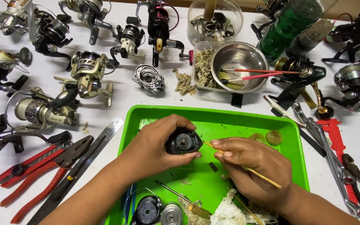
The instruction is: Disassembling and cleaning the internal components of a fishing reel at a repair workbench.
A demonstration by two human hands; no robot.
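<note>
The left hand (153, 152) is clamped around a black reel body (183, 141) over the green tray (213, 118); it looks dense, rigid and greasy. The right hand (253, 164) pinches a thin wooden stick (251, 170), its tip just beside the left fingertips.

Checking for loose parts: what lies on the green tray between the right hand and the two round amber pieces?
In the head view, only bare green tray separates the right hand from the amber pieces.

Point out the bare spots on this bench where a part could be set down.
Bare patches: the green tray's back strip, ahead of the left hand and right hand; the white table between spinning reels and tray. Crowded: far edge, right-side tools.
</note>
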